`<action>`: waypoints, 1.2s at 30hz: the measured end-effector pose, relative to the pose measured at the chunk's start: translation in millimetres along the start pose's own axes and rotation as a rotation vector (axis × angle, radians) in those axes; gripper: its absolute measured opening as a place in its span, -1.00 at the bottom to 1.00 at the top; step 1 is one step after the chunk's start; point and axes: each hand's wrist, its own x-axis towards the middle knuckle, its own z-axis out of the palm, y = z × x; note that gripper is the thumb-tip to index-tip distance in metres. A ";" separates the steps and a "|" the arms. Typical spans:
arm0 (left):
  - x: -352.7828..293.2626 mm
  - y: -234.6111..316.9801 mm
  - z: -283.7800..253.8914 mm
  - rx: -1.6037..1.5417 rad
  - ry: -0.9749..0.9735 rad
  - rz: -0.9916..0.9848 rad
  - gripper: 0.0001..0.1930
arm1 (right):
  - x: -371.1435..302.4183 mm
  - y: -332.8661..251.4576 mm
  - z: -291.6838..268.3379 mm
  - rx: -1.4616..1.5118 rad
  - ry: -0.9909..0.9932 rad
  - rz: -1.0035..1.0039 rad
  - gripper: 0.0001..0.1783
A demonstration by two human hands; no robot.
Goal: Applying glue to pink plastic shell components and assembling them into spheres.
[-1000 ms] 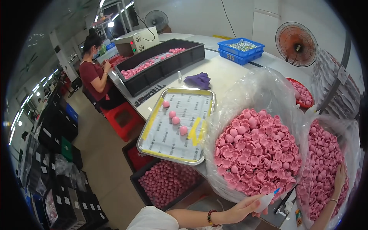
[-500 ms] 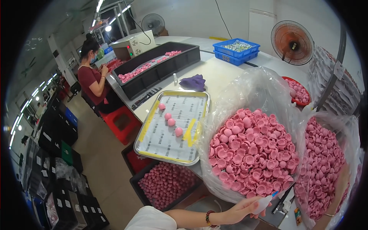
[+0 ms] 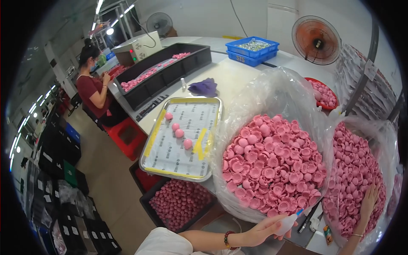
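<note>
My left hand (image 3: 264, 231), with a beaded bracelet at its wrist, is closed around a small white squeeze bottle (image 3: 287, 224) with a blue tip. The bottle tilts up beside the near edge of a big clear plastic bag (image 3: 272, 87). That bag is full of pink half-ball shells (image 3: 272, 165), many with the hollow side up. In a second clear bag at the right lies a heap of pink pieces (image 3: 350, 170), mostly rounded side up. On that heap rests my right hand (image 3: 369, 204), fingers stretched out and apart, holding nothing I can see.
A metal tray (image 3: 180, 140) with several pink balls stands left of the bags. Below it is a black crate (image 3: 155, 210) of pink balls. Farther back are a long black bin (image 3: 170, 76), blue trays (image 3: 253, 51), a purple cloth (image 3: 204, 88) and a seated co-worker (image 3: 93, 87).
My right hand has moved up and inward onto the pink heap, its fingers now showing. My left hand still holds the bottle. The whole view has shifted slightly.
</note>
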 end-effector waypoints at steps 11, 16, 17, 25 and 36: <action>20.1 -8.6 10.9 0.496 -0.199 0.110 -0.41 | 17.6 -24.2 -349.4 2.660 -0.876 0.527 -0.29; 31.2 22.1 15.7 0.960 -0.107 0.121 -0.45 | 1.2 -25.4 -347.4 2.653 -0.276 1.399 -0.48; 33.5 26.3 7.8 1.261 -0.041 0.389 -0.52 | -1.9 -25.5 -343.2 2.552 -0.214 1.515 -0.51; 49.5 51.7 -18.3 1.754 0.215 0.322 -0.80 | -14.7 -25.8 -345.6 2.502 -0.279 1.503 -0.51; 23.0 59.0 -10.7 0.506 0.016 0.100 -0.77 | -16.9 -23.5 -358.3 2.558 -0.329 1.453 -0.53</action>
